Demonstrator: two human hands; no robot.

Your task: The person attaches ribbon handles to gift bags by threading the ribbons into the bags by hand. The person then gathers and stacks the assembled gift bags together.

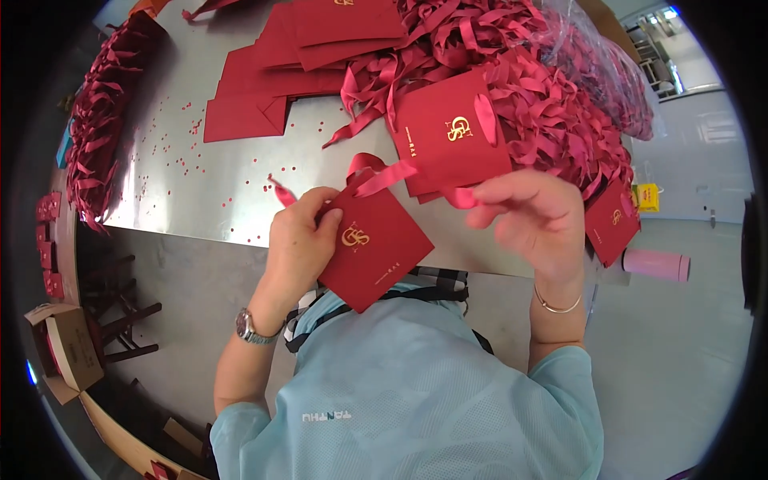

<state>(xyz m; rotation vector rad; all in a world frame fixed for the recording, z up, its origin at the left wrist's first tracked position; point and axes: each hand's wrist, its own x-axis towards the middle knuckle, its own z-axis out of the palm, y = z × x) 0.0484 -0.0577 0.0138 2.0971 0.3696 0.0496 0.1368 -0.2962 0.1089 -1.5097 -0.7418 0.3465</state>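
My left hand (304, 236) is closed on the upper left edge of a small red paper bag (374, 244) with gold print, held tilted like a diamond in front of me. A pink-red ribbon (386, 178) loops from the bag's top, and a loose tail sticks out beyond my left fingers. My right hand (532, 216) is raised to the right of the bag, thumb and forefinger pinching a ribbon end (462, 198). Whether this end belongs to the held bag's ribbon cannot be made out. Just beyond lies another red bag (440, 152) with ribbon.
Flat red bags (248, 92) are stacked on the metal table (180, 196), with small red paper dots scattered about. A big heap of ribbons (552, 120) fills the right. Ribboned bags stand in a row (108, 120) at left. A pink bottle (656, 265) is at the right.
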